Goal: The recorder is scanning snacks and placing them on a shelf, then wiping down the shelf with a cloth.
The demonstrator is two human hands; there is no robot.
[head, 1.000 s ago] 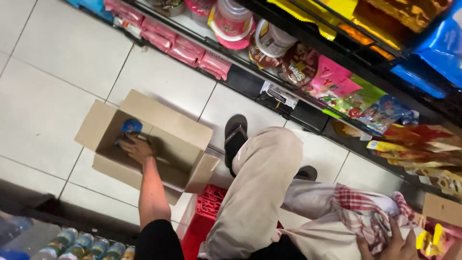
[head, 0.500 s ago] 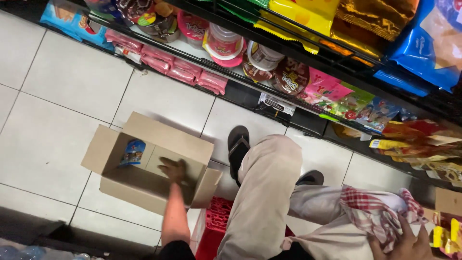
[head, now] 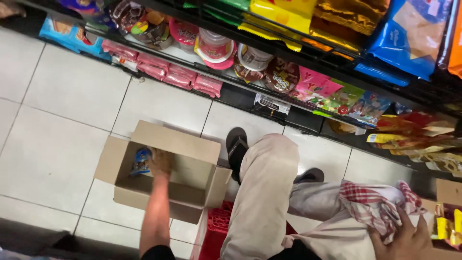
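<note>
Here we reach our left hand (head: 161, 162) into the box (head: 166, 174) on the floor, fingers curled onto the blue packet (head: 142, 161) at its left end; best grip it squarely before lifting. Our right hand (head: 409, 236) rests spread on the checked cloth (head: 373, 204).

One open cardboard box (head: 166, 168) stands on the floor, and inside it one blue snack packet (head: 141, 161) can be seen. There is one red plastic crate (head: 216, 231), two dark sandals (head: 237, 147) and one red checked cloth (head: 373, 204). Two hands show: the left hand (head: 161, 162) and the right hand (head: 403, 238). On the lowest shelf lie about six pink packets (head: 168, 72).
</note>
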